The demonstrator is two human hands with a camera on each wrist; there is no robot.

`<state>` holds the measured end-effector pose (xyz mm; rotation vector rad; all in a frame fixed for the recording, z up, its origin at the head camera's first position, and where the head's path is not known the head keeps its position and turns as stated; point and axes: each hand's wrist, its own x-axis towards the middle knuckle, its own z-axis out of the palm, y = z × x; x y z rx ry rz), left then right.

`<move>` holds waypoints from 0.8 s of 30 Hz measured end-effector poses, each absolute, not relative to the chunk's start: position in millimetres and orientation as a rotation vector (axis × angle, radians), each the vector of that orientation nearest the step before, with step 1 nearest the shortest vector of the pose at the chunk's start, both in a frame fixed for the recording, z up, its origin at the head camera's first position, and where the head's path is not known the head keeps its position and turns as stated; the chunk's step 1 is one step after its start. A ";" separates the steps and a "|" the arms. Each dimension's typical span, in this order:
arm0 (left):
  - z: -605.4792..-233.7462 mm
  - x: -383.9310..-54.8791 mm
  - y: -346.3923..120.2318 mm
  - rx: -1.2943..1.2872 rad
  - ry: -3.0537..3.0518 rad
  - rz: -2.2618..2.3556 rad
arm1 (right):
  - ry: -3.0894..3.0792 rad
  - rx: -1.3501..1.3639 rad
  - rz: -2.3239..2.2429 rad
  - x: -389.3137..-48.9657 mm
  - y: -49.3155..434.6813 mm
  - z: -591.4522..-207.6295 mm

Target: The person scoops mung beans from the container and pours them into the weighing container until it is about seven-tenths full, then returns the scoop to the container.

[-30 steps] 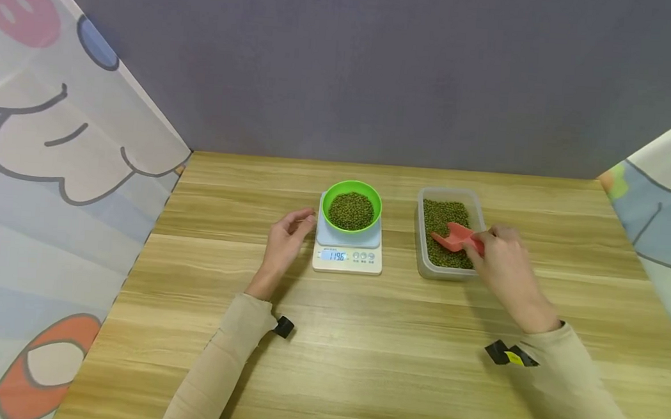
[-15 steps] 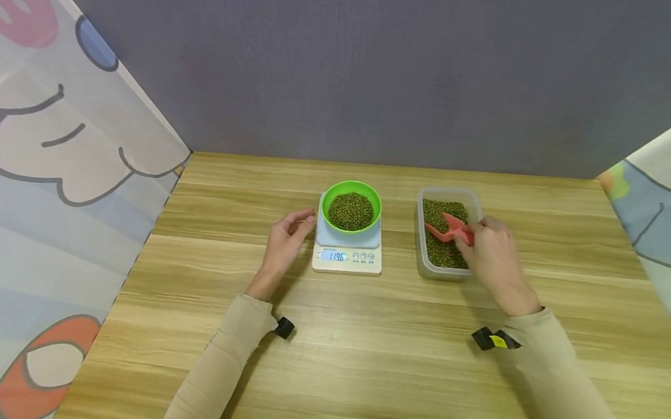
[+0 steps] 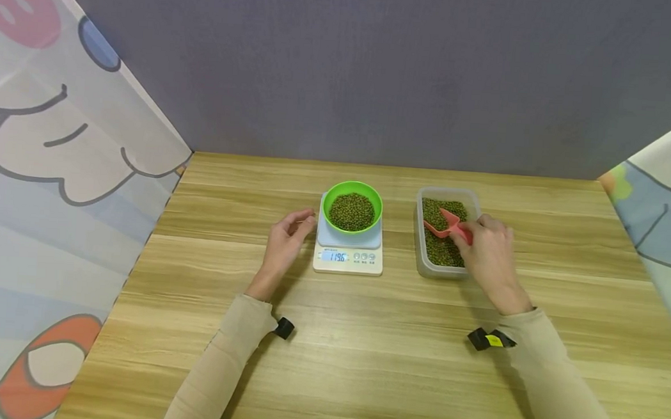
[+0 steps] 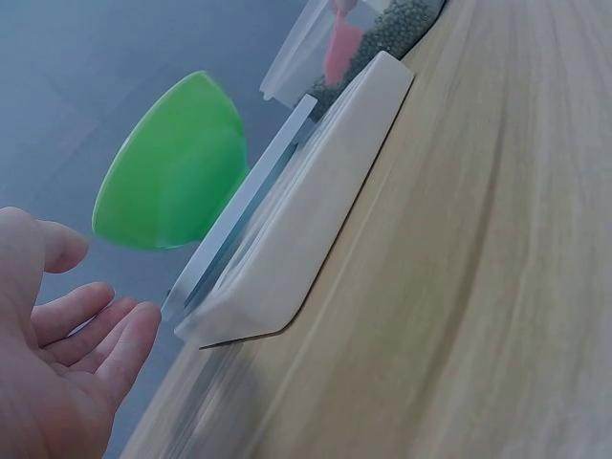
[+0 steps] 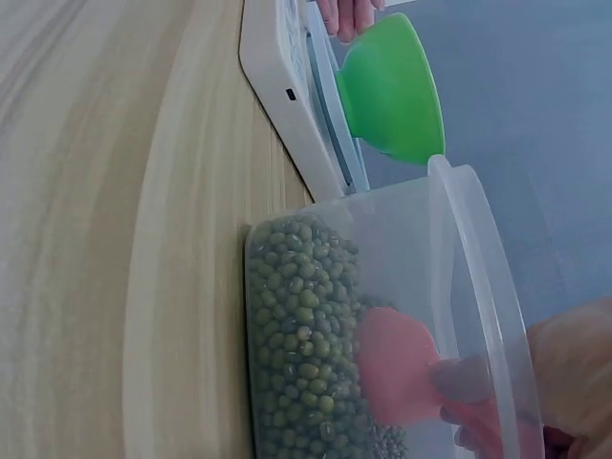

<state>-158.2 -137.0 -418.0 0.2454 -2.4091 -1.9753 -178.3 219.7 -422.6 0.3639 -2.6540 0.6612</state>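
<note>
My right hand (image 3: 489,257) pinches the handle of a red scoop (image 3: 452,226) inside a clear plastic container (image 3: 419,253) of green mung beans (image 3: 442,251). Through the container's wall in the right wrist view, the scoop's blade (image 5: 397,363) shows down at the beans. My left hand (image 3: 286,248) rests beside the kitchen scale (image 3: 348,260), fingers relaxed and holding nothing. On the scale's platform stands a green bowl (image 4: 177,172) partly filled with mung beans (image 3: 351,212). The display (image 3: 334,256) reads 119.6.
Container and scale stand side by side on a wood-grain table (image 3: 360,365), a hand's width apart. A grey wall panel (image 3: 378,77) rises behind the table's back edge. Cartoon-printed cloth (image 3: 73,155) hangs at the left, with more at the right.
The right hand and scoop have shifted left and slightly away from me within the container, with the scoop turning. The left hand, bowl and scale reading stay the same.
</note>
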 end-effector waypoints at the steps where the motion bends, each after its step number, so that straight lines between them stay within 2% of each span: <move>1: -418.4 -158.4 -137.1 0.245 -2.410 -1.975 | -2.639 0.367 0.679 -178.1 220.2 -423.5; 8: -418.8 -158.4 -137.2 0.253 -2.402 -1.984 | -2.567 0.387 0.747 -174.8 223.6 -425.7; 15: -454.0 -171.6 -144.9 0.214 -2.367 -1.964 | -2.533 0.373 0.787 -168.4 225.5 -424.3; 24: -455.0 -171.7 -145.2 0.213 -2.366 -1.957 | -2.527 0.313 0.847 -162.6 233.7 -422.7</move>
